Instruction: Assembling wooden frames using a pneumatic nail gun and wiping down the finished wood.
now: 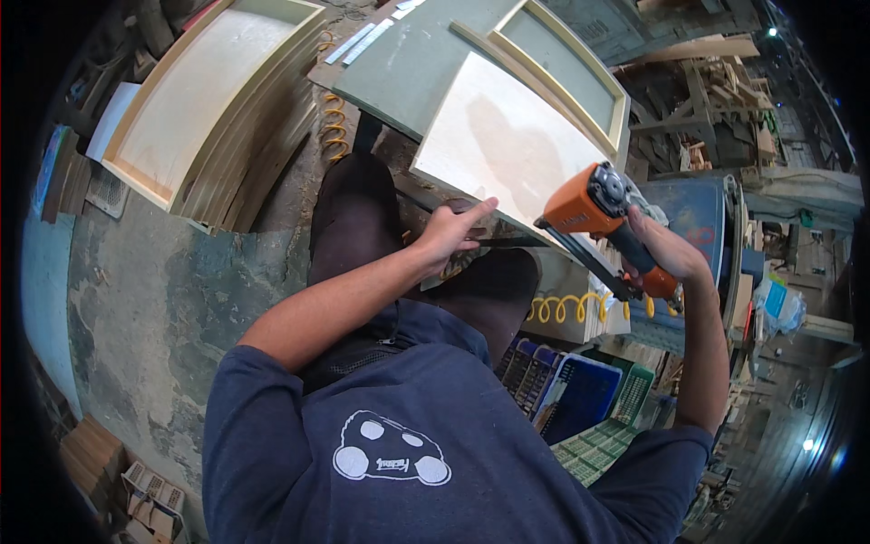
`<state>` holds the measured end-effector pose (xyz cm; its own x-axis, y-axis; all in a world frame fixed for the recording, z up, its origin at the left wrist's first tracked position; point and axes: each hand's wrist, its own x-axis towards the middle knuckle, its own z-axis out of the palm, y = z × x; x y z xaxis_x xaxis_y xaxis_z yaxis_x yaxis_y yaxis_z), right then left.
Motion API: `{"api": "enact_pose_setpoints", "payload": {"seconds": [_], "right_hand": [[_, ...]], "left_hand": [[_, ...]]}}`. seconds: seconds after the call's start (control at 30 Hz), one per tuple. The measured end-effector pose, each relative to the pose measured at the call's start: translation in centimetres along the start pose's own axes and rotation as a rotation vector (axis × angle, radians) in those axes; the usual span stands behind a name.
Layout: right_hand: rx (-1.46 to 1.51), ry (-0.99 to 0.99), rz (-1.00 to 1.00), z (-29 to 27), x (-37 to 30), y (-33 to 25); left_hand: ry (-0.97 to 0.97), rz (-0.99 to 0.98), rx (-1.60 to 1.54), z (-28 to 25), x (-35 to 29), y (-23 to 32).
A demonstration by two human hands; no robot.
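My right hand (672,252) is wrapped round the grip of an orange and black pneumatic nail gun (580,207). The gun's nose points toward the near edge of a pale wooden panel (453,136), close to its right part; whether the two touch I cannot tell. At that same near edge, my left hand (442,238) has its thumb on the panel and its other fingers bent below, partly hidden. The panel lies on a grey-green worktop (394,82), with a darker patch on its face. Along its far side runs a narrow wooden strip (535,89).
Beyond the strip lies a shallow wooden frame (577,50). Shallow wooden trays (245,109) are stacked on the left. A yellow coiled air hose (566,308) hangs below the gun. Blue and green plastic crates (580,390) stand by my right leg. Scrap wood (716,91) is heaped at right.
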<state>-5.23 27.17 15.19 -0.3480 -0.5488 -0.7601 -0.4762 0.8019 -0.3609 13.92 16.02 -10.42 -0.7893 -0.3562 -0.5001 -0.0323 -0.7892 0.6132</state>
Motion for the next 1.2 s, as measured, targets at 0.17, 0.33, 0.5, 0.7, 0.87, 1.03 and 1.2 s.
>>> {"api": "enact_pose_setpoints", "payload": {"seconds": [0.17,0.33,0.5,0.7,0.87,1.03,1.2], "right_hand": [[-0.081,-0.058,-0.025,-0.8,1.1,0.5],[-0.136,-0.097,-0.043,-1.5,2.4,1.2],[-0.148,-0.098,-0.031,-1.4,2.5,1.2],[-0.149,-0.112,-0.039,-1.4,2.9,1.4],[-0.186,-0.105,-0.036,-1.2,2.7,1.1],[-0.189,-0.083,-0.016,-1.0,2.4,0.4],[-0.198,-0.079,-0.003,-1.2,2.6,0.4]], "left_hand": [[-0.135,-0.06,-0.028,3.0,1.4,-0.6],[-0.191,-0.088,-0.146,3.4,2.8,-2.1],[-0.221,-0.117,-0.188,4.1,2.9,-2.1],[-0.21,-0.115,-0.166,3.9,3.4,-2.4],[-0.175,-0.142,-0.166,4.1,3.2,-2.2],[-0.179,-0.106,-0.148,4.0,3.0,-2.4],[-0.179,-0.109,-0.142,4.1,3.2,-2.4]]}}
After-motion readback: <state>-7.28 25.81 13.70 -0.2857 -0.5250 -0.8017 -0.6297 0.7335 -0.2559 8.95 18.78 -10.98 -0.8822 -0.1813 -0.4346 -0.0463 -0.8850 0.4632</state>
